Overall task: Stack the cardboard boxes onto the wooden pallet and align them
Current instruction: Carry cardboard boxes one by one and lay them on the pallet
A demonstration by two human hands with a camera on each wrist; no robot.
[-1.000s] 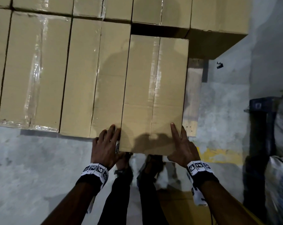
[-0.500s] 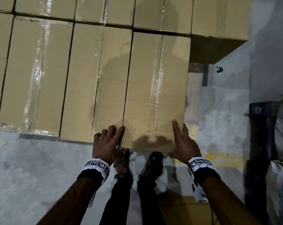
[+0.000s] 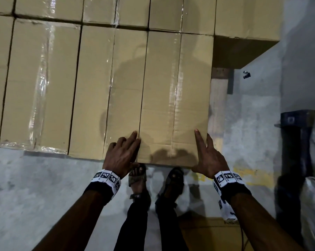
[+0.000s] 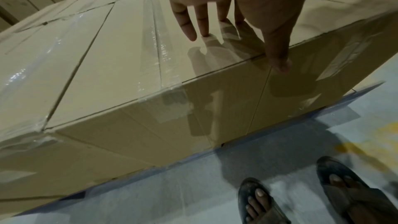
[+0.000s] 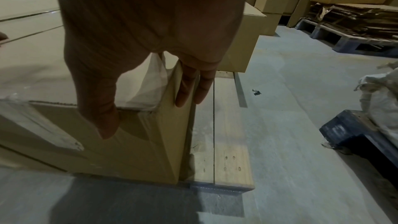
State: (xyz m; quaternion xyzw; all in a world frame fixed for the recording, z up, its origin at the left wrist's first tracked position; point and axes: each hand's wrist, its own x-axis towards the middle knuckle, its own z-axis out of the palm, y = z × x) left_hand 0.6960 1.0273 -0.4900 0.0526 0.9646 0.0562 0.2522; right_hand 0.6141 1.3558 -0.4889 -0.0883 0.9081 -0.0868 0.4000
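Box position: the end box (image 3: pixel 174 98) sits on the wooden pallet (image 5: pixel 228 156) at its near right corner, flush against the neighbouring box (image 3: pixel 107 91).
Near edge: we judge its front face roughly level with the row.
Left hand (image 3: pixel 121 154): fingers straight, resting across the seam between the two boxes; grip holds nothing.
Right hand (image 3: pixel 208 158): fingers extended along the box's right edge, thumb on the front face; grip relaxed, nothing held.
Pallet margin: bare planks show just beside the box's right side.
Risk: we expect an uneven push from one hand to skew the box.
Risk: fingers at the seam could be pinched.
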